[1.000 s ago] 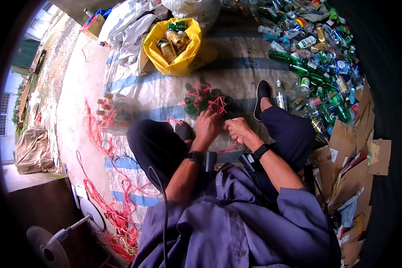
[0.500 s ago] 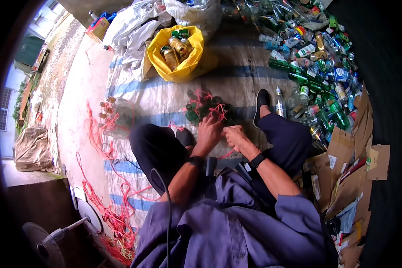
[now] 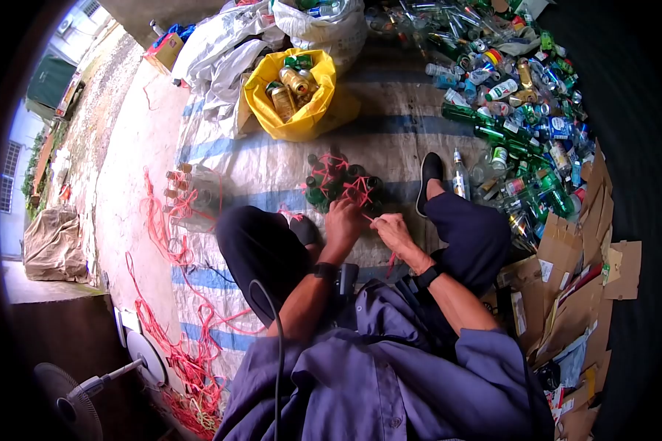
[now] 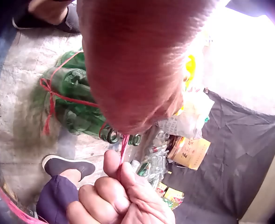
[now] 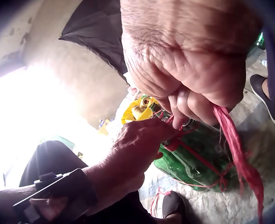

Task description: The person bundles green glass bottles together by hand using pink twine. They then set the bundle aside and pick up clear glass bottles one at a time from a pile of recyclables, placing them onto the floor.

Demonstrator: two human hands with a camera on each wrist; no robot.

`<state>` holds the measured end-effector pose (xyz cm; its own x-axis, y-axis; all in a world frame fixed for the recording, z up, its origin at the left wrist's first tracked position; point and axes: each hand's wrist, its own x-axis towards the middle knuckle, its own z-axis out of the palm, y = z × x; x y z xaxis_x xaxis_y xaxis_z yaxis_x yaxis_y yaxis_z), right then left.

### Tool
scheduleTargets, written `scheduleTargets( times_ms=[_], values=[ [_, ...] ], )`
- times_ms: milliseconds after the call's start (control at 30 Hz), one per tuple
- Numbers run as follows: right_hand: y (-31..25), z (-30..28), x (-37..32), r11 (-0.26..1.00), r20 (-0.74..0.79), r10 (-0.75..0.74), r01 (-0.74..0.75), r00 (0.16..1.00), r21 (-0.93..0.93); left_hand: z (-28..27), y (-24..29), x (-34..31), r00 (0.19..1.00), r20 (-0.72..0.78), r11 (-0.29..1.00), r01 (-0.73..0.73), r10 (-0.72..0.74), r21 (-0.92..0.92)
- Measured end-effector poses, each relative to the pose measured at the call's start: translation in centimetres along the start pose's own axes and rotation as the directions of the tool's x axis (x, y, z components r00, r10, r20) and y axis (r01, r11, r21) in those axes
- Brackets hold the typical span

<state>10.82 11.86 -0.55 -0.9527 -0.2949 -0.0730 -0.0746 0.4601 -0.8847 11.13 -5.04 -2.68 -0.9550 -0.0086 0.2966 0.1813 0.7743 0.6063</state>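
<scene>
In front of the crossed legs stands a bundle of green glass bottles (image 3: 335,176), bound with red plastic twine (image 4: 67,99). My left hand (image 3: 343,229) is at the near side of the bundle, close by the bottle necks, and holds the twine; its fingertips are hidden in the left wrist view. Just to the right, my right hand (image 3: 396,235) grips the same twine with curled fingers, thumb and forefinger pinching it. A short length runs straight between the two hands. A loose tail of twine (image 5: 238,151) hangs out of the right fist.
A yellow bag (image 3: 290,125) of cans stands ahead. Clear bottles (image 3: 195,198) tied in twine sit at left, beside tangled twine (image 3: 198,367) and a fan (image 3: 70,404). Mixed bottles and cans (image 3: 522,125) are heaped at right, with flattened cardboard (image 3: 566,257) nearer.
The right hand has drawn slightly away from the left, so a straight stretch of twine now shows between them. The left hand stays at the bundle. The head view has shifted slightly.
</scene>
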Motion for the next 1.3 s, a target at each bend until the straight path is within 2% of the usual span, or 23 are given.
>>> scheduleTargets(
  times_ms=[133,200,233,300,433,500,533,667,733,767,833,867,1033,1133,1200,1300],
  values=[
    [-1.5,-0.5,0.1,0.998,-0.025,0.057,-0.057,0.998,0.022,-0.5,0.1,0.2,0.998,-0.048,0.996,0.031,-0.035,-0.084],
    [-2.0,-1.1,0.1,0.992,0.114,0.095,-0.104,0.989,0.072,-1.4,0.6,0.3,0.998,-0.014,0.982,0.06,-0.064,-0.178],
    [-1.5,-1.0,0.2,0.992,0.115,0.092,-0.101,0.989,0.073,-1.4,0.6,0.3,0.998,-0.016,0.983,0.06,-0.064,-0.176],
    [-0.6,-0.7,0.9,0.994,0.213,-0.087,0.099,0.973,-0.051,-1.8,0.9,0.5,0.988,0.056,0.981,0.152,-0.147,-0.12],
    [-1.2,-1.0,2.0,0.961,0.283,-0.21,0.25,0.936,-0.114,-0.4,-0.7,-0.1,0.981,0.007,0.964,0.189,-0.191,-0.187],
    [-2.1,-1.3,2.5,0.994,0.384,-0.091,0.108,0.919,-0.023,-0.3,-0.9,-0.3,0.969,0.039,0.939,0.248,-0.246,-0.238],
    [-3.4,-2.2,2.6,0.994,0.416,-0.019,0.06,0.909,-0.087,-0.2,-1.0,-0.2,0.964,0.066,0.932,0.266,-0.258,-0.247],
    [-3.5,-3.0,3.5,0.971,0.437,-0.109,0.19,0.893,-0.145,-1.3,0.0,0.2,0.965,0.047,0.925,0.261,-0.258,-0.277],
    [-3.5,-3.4,3.8,0.985,0.499,0.046,0.043,0.865,-0.165,-2.2,0.8,0.7,0.923,0.168,0.838,0.384,-0.345,-0.388],
    [-3.3,-3.4,3.9,0.985,0.501,0.036,0.055,0.865,-0.166,-1.6,0.4,0.7,0.925,0.155,0.84,0.379,-0.346,-0.388],
    [-2.7,-2.9,3.6,0.986,0.484,0.084,-0.002,0.871,-0.167,-0.3,-0.6,0.0,0.974,-0.065,0.918,0.179,-0.216,-0.354],
    [-2.6,-2.8,3.5,0.982,0.481,0.08,0.014,0.873,-0.189,-0.2,-0.9,-0.3,0.963,0.004,0.891,0.25,-0.268,-0.38],
    [-3.8,-2.9,2.9,0.957,0.398,-0.042,0.151,0.917,-0.247,-0.4,-0.8,-0.4,0.966,0.011,0.911,0.246,-0.257,-0.332],
    [-3.3,-2.9,2.7,0.968,0.355,-0.055,0.138,0.933,-0.212,0.3,-0.8,-0.6,0.969,-0.082,0.931,0.2,-0.235,-0.305],
    [-2.9,-3.0,3.1,0.961,0.369,0.037,0.068,0.929,-0.267,0.5,-0.9,-0.7,0.967,-0.084,0.929,0.204,-0.24,-0.309],
    [-2.6,-3.4,3.2,0.977,0.417,0.083,0.008,0.905,-0.212,0.5,-1.0,-0.8,0.964,-0.072,0.914,0.218,-0.257,-0.342]
  ],
)
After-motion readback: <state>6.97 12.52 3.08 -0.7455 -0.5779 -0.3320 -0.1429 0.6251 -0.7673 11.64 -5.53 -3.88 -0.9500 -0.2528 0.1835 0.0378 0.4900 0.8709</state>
